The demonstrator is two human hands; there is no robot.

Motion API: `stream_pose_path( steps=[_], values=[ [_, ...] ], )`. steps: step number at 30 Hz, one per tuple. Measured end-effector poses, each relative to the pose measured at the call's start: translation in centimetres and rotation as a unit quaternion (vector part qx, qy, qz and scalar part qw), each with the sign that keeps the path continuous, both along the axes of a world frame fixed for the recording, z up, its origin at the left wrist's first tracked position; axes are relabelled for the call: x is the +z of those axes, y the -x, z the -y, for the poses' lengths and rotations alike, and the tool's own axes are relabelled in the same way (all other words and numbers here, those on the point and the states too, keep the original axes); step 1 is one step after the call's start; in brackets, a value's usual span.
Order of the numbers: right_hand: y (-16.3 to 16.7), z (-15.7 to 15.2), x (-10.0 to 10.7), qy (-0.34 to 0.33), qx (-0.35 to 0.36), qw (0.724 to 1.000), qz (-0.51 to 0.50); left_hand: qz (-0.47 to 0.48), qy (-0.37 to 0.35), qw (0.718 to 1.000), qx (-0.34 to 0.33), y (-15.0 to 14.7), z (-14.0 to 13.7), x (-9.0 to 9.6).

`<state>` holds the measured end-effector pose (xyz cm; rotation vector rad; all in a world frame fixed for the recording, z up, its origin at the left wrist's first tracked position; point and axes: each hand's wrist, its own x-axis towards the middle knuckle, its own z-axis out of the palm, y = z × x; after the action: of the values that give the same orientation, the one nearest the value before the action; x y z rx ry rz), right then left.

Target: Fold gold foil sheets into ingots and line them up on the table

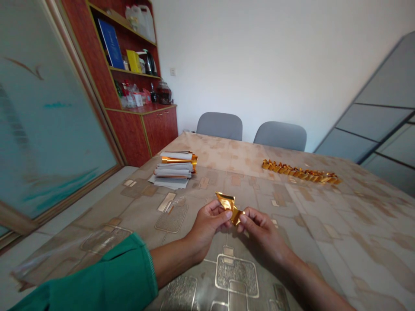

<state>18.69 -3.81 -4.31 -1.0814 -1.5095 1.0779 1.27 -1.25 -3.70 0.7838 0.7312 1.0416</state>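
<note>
Between my hands, above the table, is a piece of shiny gold foil paper (226, 201), partly folded, with a pointed flap standing up at its left. My left hand (209, 222) pinches its left part between thumb and fingers. At the lower right corner, my right hand (261, 226) grips the same paper with thumb and forefinger. Farther off to the left lies a stack of grey-white and gold paper sheets (173, 172). A row of folded gold paper pieces (301, 171) stretches across the table on the right.
The table (201, 276) has a patterned cover. Two grey chairs (219, 125) stand at its far side. A red-brown cabinet (160, 129) with bottles and boxes is at the back left, beside a frosted glass door (52, 116).
</note>
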Motion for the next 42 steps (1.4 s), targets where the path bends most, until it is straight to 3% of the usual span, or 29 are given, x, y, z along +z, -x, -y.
stream_pose_path(
  steps=[7, 12, 15, 21, 24, 28, 33, 42],
  values=[
    [-2.1, -0.1, 2.4, -0.174, -0.027, 0.974, 0.14, 0.018, 0.084, 0.99, -0.108, 0.8, 0.1, 0.4],
    [-1.7, 0.1, 2.6, -0.315, 0.034, 0.905, 0.283, 0.008, 0.085, 0.977, -0.197, 0.9, 0.5, 0.5],
    [-1.7, 0.0, 2.7, -0.279, 0.042, 0.929, 0.239, -0.017, 0.049, 0.977, -0.206, 0.8, 0.5, 0.4],
    [-1.7, -0.2, 2.8, -0.194, 0.013, 0.966, 0.172, -0.081, -0.096, 0.989, -0.074, 0.9, 0.3, 1.4],
    [-1.3, -0.1, 2.3, -0.146, -0.009, 0.98, 0.135, -0.104, -0.138, 0.983, -0.057, 0.8, 0.3, 1.7],
    [-0.7, 0.1, 2.0, -0.081, -0.011, 0.993, 0.083, -0.102, -0.12, 0.987, -0.024, 0.5, 0.4, 1.3],
    [-0.6, 0.3, 2.3, -0.011, 0.037, 0.999, 0.031, -0.082, -0.069, 0.994, -0.005, 0.5, 0.3, 0.9],
    [-0.1, 0.4, 0.9, 0.058, 0.019, 0.998, -0.03, -0.063, -0.011, 0.998, 0.006, 0.7, 0.2, 0.9]
  ],
)
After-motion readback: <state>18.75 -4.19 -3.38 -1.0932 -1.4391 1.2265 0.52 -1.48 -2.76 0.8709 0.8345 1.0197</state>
